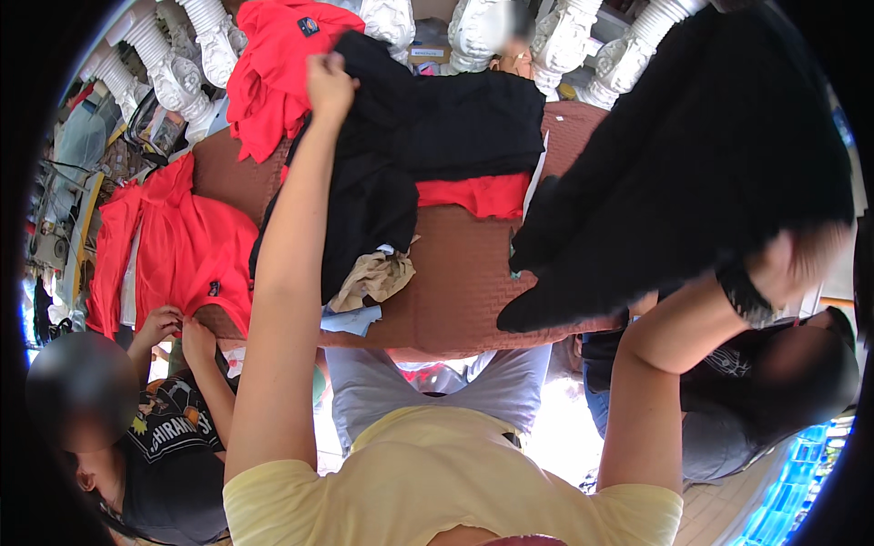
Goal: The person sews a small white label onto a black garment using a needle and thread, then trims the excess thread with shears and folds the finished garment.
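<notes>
My left arm reaches across the table, and my left hand (330,88) is closed at the upper edge of a black garment (473,123) spread there. A bunched red garment (273,68) with a small dark label lies right beside that hand. On the right, my right hand (794,266), smeared by motion, is at the edge of a large black garment (674,182) raised above the table. Its fingers look closed on the cloth, though they are blurred. Part of another red cloth (478,194) shows from under the spread black garment.
A brown-covered table (455,273) stands before me. Beige cloth (373,278) and a light blue piece (350,319) lie near its front edge. At left, a co-worker's hands (177,328) hold a red garment (182,246). Another person (728,382) sits at right. White balusters (473,36) line the back.
</notes>
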Motion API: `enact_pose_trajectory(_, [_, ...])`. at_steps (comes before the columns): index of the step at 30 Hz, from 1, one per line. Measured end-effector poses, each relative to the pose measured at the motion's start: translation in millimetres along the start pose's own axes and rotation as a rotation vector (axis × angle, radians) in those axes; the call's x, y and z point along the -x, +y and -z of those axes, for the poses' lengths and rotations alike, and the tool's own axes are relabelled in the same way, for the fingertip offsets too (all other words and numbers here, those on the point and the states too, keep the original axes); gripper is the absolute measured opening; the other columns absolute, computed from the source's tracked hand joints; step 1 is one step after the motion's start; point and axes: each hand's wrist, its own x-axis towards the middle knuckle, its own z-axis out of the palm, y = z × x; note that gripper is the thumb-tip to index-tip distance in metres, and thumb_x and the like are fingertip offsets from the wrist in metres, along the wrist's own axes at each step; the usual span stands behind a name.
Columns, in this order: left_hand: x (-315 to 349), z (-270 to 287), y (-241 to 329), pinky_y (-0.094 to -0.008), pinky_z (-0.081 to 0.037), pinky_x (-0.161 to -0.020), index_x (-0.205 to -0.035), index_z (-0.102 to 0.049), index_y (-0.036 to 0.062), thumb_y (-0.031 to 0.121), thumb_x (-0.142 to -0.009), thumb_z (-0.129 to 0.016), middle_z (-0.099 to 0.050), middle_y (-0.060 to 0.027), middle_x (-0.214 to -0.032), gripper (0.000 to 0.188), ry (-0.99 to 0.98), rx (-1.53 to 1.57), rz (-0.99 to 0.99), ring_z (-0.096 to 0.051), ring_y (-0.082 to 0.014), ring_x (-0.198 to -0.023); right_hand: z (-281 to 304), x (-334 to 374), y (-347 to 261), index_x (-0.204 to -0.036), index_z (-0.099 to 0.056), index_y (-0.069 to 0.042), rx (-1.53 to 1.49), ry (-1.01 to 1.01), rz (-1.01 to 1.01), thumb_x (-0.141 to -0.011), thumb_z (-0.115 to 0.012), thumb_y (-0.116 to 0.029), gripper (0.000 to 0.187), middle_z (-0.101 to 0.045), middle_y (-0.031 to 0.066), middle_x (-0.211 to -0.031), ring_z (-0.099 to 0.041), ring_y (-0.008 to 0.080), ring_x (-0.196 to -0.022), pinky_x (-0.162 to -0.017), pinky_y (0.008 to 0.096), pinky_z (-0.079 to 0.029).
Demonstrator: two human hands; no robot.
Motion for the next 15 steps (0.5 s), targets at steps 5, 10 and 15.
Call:
enact_pose_trajectory(5, [-23,87,119,-0.0314,-0.056,-0.049,-0.12,-0.046,-0.0039,0.016,-0.102,-0.058,-0.059,-0.0156,-0.105,0.029,0.382,0.415,-0.325,-0.063,-0.0201,-0.058,-122,-78,82,-0.121,-0.062,0.002,-0.482,-0.087,-0.198,-0.094,-0.064,-0.009,0.03,-0.07,0.014,-0.11,-0.069,0.0236,-0.098,-0.086,0.0367,-0.057])
enact_pose_trajectory(10, [21,172,229,-0.0249,-0.052,-0.055,-0.108,-0.06,-0.0015,0.014,-0.099,-0.064,-0.063,-0.0078,-0.081,0.019,0.522,0.393,-0.531,-0.06,-0.0143,-0.061,-179,-135,153,-0.122,-0.062,0.001,-0.597,-0.058,-0.32,-0.092,-0.062,-0.006,0.031,-0.069,0.0126,-0.108,-0.067,0.0223,-0.095,-0.085,0.038,-0.058])
enact_pose_trajectory(15, [53,204,248,-0.0261,-0.052,-0.066,-0.109,-0.065,0.0007,0.016,-0.099,-0.064,-0.065,-0.0073,-0.087,0.018,0.479,0.275,-0.543,-0.062,-0.0151,-0.071,-154,-167,229,-0.123,-0.062,0.0,-0.473,0.083,-0.345,-0.091,-0.06,-0.002,0.032,-0.067,0.0112,-0.106,-0.066,0.0209,-0.092,-0.085,0.0393,-0.059])
